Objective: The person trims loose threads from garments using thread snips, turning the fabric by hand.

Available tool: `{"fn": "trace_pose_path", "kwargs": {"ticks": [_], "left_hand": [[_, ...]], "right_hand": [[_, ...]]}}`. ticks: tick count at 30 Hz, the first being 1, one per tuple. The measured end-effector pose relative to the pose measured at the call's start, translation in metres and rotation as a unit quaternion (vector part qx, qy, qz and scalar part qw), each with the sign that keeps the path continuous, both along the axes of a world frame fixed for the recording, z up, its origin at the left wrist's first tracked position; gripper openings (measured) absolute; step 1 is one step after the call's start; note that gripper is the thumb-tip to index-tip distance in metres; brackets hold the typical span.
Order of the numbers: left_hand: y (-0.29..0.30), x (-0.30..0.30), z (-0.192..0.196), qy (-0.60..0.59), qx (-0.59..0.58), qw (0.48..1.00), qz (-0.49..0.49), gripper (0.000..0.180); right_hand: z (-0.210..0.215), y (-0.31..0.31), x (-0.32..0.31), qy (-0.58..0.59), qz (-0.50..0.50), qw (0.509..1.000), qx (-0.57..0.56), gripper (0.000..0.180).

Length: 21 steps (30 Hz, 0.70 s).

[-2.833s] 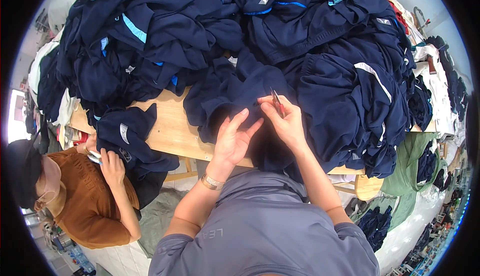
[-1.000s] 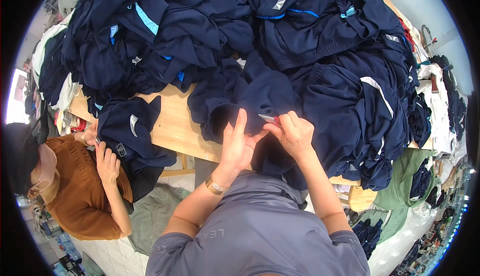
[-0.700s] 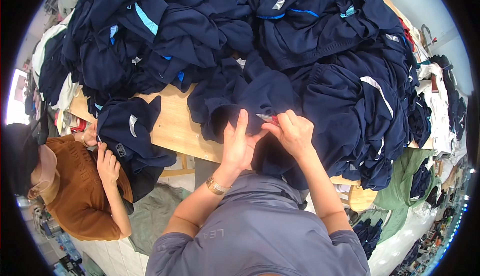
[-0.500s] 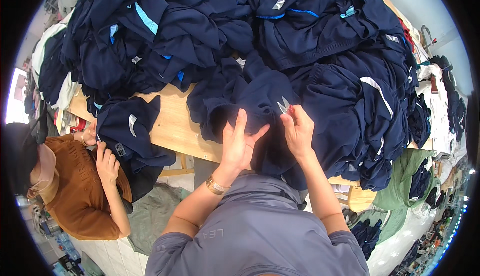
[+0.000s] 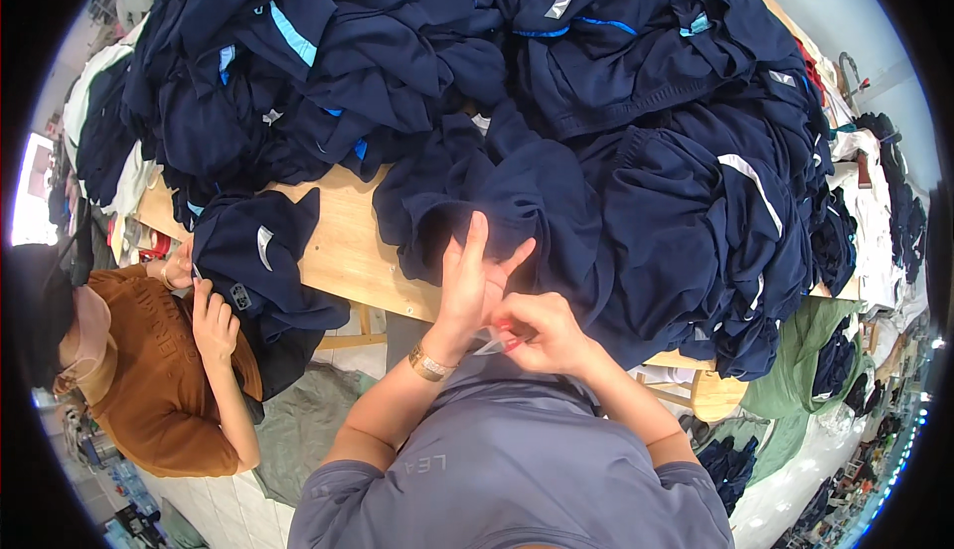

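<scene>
My left hand [image 5: 471,281] is open, its fingers spread against the near edge of a navy garment [image 5: 497,191]; part of the hand is lost against the dark cloth. Close by its wrist, my right hand [image 5: 547,333] is closed around small thread snips [image 5: 490,342] with red handles and pale metal blades. The blades point left toward the wristwatch [image 5: 430,364] and are smeared by motion. The garment lies bunched on the wooden table [image 5: 368,261].
Heaps of navy garments [image 5: 397,52] with white and light blue trims cover the far and right sides. At the left, a person in a brown top [image 5: 164,380] handles another navy garment [image 5: 258,251]. A wooden stool [image 5: 717,396] and green cloth [image 5: 795,360] are at the right.
My right hand has moved left and toward me with the snips, from over the garment to beside my left wrist. My left hand has hardly moved.
</scene>
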State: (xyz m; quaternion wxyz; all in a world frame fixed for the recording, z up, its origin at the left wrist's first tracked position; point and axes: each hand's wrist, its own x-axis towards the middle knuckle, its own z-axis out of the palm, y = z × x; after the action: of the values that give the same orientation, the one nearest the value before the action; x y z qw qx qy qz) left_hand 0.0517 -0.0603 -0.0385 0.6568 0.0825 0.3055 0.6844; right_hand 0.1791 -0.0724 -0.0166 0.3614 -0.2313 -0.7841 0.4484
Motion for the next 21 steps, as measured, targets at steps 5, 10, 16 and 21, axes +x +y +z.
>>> {"fn": "trace_pose_path", "kwargs": {"ticks": [5,10,16,21], "left_hand": [[-0.002,-0.004,0.002,-0.027,-0.012,0.999,-0.025,0.025],[-0.004,-0.002,0.003,-0.013,0.034,0.999,-0.034,0.033],[-0.007,-0.001,-0.001,0.006,0.05,0.998,-0.04,0.032],[-0.007,0.002,-0.004,0.019,0.042,0.999,-0.026,0.032]], "right_hand": [[-0.005,0.016,0.013,-0.06,-0.187,0.98,0.01,0.029],[-0.017,0.039,0.02,-0.135,-0.297,0.932,0.159,0.028],[-0.008,0.043,0.017,-0.187,-0.287,0.912,0.225,0.032],[-0.006,0.045,0.016,-0.205,-0.278,0.907,0.242,0.033]]}}
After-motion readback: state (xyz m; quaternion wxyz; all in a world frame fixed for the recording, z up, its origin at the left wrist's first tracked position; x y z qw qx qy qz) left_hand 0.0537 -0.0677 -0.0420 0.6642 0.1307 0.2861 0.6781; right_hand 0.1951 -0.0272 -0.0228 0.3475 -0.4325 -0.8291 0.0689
